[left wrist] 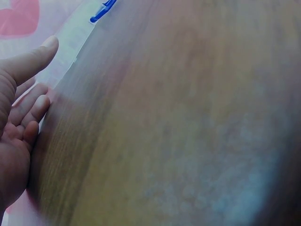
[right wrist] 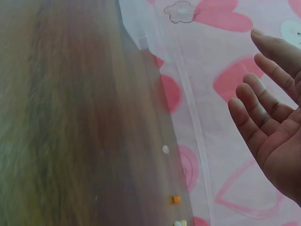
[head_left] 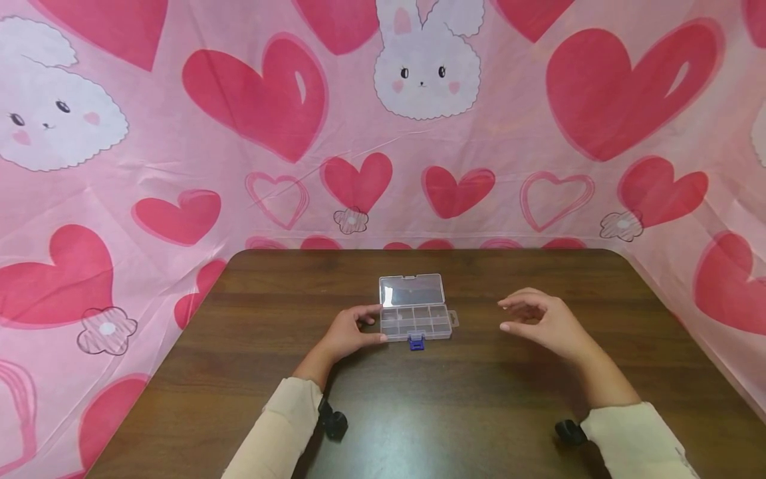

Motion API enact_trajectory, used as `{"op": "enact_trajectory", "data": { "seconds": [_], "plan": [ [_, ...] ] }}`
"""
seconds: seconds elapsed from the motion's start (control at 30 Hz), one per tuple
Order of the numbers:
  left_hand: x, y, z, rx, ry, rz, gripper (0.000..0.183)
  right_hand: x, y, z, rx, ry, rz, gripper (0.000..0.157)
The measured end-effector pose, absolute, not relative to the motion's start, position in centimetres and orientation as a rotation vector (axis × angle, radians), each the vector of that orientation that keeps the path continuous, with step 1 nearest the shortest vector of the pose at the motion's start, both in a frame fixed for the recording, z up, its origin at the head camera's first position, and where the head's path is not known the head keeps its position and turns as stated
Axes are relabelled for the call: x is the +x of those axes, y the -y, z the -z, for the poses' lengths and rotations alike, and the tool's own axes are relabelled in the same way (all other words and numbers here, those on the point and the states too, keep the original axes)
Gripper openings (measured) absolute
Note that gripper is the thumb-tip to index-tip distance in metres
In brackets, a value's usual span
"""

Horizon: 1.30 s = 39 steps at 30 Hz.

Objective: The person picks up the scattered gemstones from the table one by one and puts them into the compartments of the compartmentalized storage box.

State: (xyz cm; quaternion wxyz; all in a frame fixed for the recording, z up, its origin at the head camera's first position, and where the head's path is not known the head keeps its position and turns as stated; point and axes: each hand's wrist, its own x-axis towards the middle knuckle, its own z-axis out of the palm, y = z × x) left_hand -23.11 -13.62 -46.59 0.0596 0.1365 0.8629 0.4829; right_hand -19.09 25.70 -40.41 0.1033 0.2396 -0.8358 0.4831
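Note:
A clear plastic compartment box [head_left: 415,321] lies on the table with its lid [head_left: 413,291] raised and tilted back. Its blue latch [head_left: 416,342] hangs at the front edge. My left hand [head_left: 352,330] holds the box's left end, thumb at the front corner and fingers toward the back. The left wrist view shows that thumb [left wrist: 33,63] extended over the box's edge. To the right of the box, my right hand [head_left: 547,322] is raised apart from it with fingers spread and nothing held, as the right hand [right wrist: 277,117] in its wrist view also shows.
A dark wooden table [head_left: 467,412] carries the box. Near its edge in the right wrist view are a small orange bead-like piece [right wrist: 176,199] and a white one [right wrist: 165,149]. A pink cloth [head_left: 503,140] with hearts and rabbits surrounds the table's back and sides.

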Motion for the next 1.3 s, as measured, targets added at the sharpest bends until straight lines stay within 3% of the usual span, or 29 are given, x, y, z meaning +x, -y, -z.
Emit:
{"op": "enact_trajectory", "data": {
  "seconds": [1.3],
  "plan": [
    [-23.0, 13.6, 46.5, 0.443, -2.612, -1.48, 0.061, -17.2, -31.6, 41.5, 0.487, 2.522, -1.262, 0.037]
  ]
}}
